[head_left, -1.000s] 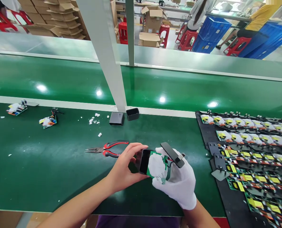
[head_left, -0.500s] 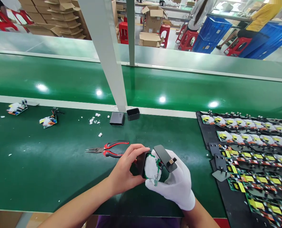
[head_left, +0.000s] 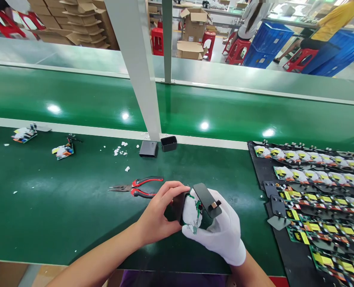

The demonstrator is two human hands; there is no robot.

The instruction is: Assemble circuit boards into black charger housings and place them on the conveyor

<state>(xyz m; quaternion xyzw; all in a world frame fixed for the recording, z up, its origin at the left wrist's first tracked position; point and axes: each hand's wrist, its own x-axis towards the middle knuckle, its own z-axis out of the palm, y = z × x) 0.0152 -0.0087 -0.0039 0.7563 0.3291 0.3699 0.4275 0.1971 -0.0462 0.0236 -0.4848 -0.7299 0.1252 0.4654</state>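
- Cardboard boxes (head_left: 84, 24), red stools and blue crates (head_left: 265, 40) stand beyond the green workbench (head_left: 75, 207).
- Bare left hand (head_left: 159, 215), near the middle of the workbench's near edge: thumb and fingers parted to the width of a black case (head_left: 178, 206), gripping it from opposite sides.
- Gloved right hand (head_left: 224, 230), just to the right: thumb below and fingers above, curled around a white-coated circuit board (head_left: 192, 210); some fingertips are hidden.
- That board meets the case's open end; how deep it sits inside cannot be told.
- Dark end plate (head_left: 207, 200) with metal prongs tilts across the gloved fingers.
- Red-handled pliers (head_left: 139, 194) lie open just beyond the left hand.
- By the far edge: a second case (head_left: 148, 148), an open black shell (head_left: 169, 149) and white crumbs (head_left: 117, 152).
- Two loose boards (head_left: 63, 151) lie toward the far left corner.
- Rows of boards (head_left: 311, 177) cover a black mat (head_left: 284, 255) along the right side.
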